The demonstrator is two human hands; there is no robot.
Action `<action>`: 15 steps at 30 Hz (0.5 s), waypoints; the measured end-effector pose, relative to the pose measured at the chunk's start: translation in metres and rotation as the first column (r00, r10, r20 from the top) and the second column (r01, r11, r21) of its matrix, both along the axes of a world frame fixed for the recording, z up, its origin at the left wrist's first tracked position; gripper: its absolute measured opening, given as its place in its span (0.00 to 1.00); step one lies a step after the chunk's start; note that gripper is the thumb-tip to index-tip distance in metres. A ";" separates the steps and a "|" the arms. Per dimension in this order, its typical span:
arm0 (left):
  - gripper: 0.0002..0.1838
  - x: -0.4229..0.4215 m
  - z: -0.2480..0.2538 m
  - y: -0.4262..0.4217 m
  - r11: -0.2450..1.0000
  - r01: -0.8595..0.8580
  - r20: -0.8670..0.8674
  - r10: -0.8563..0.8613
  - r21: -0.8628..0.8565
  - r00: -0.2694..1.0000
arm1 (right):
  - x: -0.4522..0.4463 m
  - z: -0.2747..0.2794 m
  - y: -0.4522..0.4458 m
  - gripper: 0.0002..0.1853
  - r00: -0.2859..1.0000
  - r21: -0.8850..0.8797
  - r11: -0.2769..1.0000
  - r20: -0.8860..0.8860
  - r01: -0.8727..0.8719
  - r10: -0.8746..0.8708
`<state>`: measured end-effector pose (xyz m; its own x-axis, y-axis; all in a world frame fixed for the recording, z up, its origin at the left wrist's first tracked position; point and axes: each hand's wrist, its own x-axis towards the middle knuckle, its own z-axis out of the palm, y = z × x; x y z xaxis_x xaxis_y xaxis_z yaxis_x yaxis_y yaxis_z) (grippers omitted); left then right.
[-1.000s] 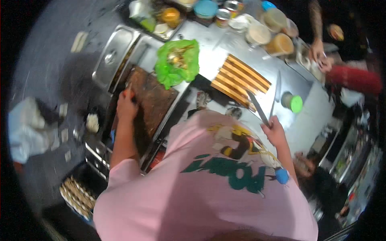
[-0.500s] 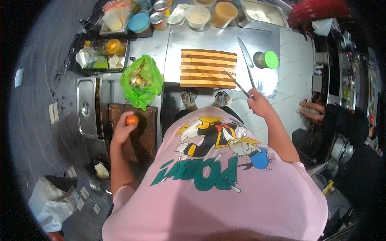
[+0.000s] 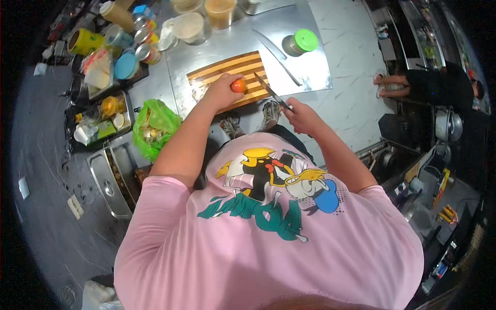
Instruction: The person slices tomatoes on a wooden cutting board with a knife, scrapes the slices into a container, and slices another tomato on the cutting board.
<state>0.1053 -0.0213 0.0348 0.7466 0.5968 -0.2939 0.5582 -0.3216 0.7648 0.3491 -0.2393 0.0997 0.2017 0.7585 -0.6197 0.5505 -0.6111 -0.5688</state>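
Between the fingers of my left hand is a red-orange tomato, held over the striped wooden cutting board. The hand hides the board's near left part. My right hand is closed round the handle of a knife, whose blade slants up and left across the board's right edge, a short way from the tomato. Whether the blade touches the board, I cannot tell. A second, longer knife lies on the metal table to the right of the board.
A green-lidded jar stands beyond the long knife. Tubs and cans line the back. On the left are a green plastic bag and a metal container. Another person is at the far right.
My left hand has carried the tomato from beside the green bag, rightward and up, to the cutting board. The view has turned, and my right hand still grips the knife.
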 end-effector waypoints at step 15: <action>0.27 0.021 0.020 -0.015 0.924 0.086 -0.126 -0.042 0.373 0.991 | -0.054 -0.060 0.053 0.13 0.977 0.228 0.969 0.206 -0.095 0.047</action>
